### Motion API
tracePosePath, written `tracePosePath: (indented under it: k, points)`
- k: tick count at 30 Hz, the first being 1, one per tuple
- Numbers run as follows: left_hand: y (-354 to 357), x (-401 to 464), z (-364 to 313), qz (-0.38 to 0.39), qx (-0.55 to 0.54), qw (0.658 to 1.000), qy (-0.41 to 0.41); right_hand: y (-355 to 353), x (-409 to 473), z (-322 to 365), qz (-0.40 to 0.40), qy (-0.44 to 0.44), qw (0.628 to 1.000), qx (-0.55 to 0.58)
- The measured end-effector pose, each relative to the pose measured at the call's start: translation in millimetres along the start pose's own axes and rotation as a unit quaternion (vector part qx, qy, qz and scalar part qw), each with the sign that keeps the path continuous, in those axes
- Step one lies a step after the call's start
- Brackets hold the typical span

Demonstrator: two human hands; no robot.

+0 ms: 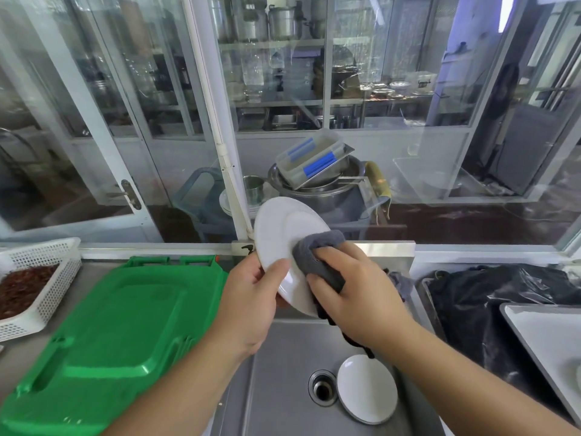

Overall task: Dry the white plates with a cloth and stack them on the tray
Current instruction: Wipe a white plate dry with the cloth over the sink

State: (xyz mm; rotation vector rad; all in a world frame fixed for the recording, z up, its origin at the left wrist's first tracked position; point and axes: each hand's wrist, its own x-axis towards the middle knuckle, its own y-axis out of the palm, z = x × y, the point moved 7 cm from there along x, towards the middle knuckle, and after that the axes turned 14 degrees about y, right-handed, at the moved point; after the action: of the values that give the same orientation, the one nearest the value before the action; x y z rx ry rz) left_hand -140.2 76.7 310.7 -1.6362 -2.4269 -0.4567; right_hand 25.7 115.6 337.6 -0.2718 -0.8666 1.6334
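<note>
Head view only: left hand [251, 297] gripped white plate [287, 247] at its lower-left rim, thumb on the face, fingers curled behind, plate tilted up on edge over the sink [283, 388]. Right hand [355, 294] clutched a grey cloth [317, 256], bunched, pressed against the plate's face on the right side; a dark tail of cloth hung down below the hand. Plate sat between the 2 hands, touching both, left hand at the lower left, right hand on the lower right through the cloth. 2nd white plate [366, 388] lay flat in the sink just right of the drain [322, 387], apart from both hands, likely waiting to be dried. Tray [534, 328] showed at the right edge, well apart from the held plate; something pale sat at its far right edge, too cropped to tell.

Step judged: wiping the front face, back probably not yet done.

Risks: plate held by 1 rim pinch only, so a hard push from the cloth hand could lever it out of the thumb and drop it into the steel sink, maybe onto the 2nd plate and chip both. Wet glaze would make that slip easier. Hanging cloth tail could drag into the sink and pick up water.

Green plastic lid [110, 335] lay on the counter left, white basket [41, 278] beyond it.
</note>
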Motion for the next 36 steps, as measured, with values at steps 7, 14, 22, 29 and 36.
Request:
tracePosePath:
  k: [7,14,22,29,36]
  points:
    - [15,-16,14,0.052,-0.033,0.998,-0.034,-22,44,4,-0.067,-0.01,0.997,-0.046]
    - [4,-17,12,0.07,0.019,0.997,0.003,-10,54,-56,-0.022,0.152,0.987,-0.049]
    - [-8,-6,2,0.06,0.159,0.984,0.051,17,14,-64,0.044,0.238,0.97,0.015]
    - [5,-11,-12,0.185,0.336,0.914,0.131,18,10,-59,0.076,0.256,0.95,0.16]
    - [21,-17,-36,0.298,0.49,0.742,0.347,17,12,-54,0.152,0.36,0.745,0.541]
